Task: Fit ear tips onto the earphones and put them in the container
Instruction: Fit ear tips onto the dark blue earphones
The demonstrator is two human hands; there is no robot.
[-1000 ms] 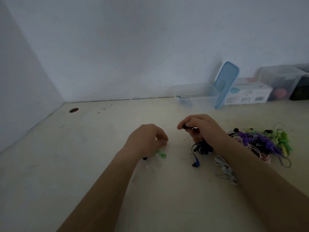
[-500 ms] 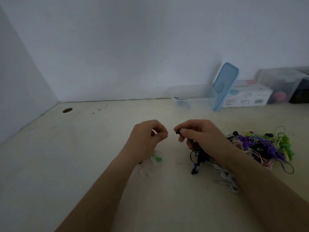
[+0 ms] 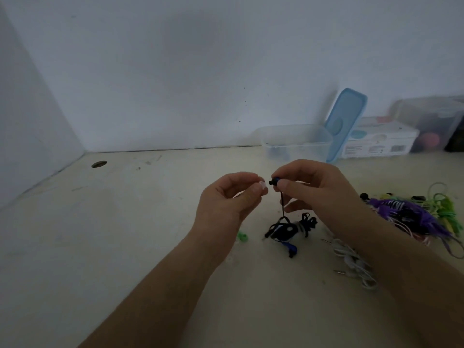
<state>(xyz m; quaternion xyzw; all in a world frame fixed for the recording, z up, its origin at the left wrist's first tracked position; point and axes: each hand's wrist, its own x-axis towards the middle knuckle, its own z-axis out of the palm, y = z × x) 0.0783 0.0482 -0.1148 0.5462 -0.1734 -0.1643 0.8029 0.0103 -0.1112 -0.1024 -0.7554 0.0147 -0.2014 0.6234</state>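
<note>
Fingers pinch tip just beside earbud.

I see a matt, scuffed table, a clear, smooth plastic container with a blue plastic lid at its right, and a translucent tip in front of it.

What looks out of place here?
Nothing damaged. The blue lid stands tilted beside the clear container. A green ear tip lies loose on the table; spare earphones lie tangled at right.
</note>
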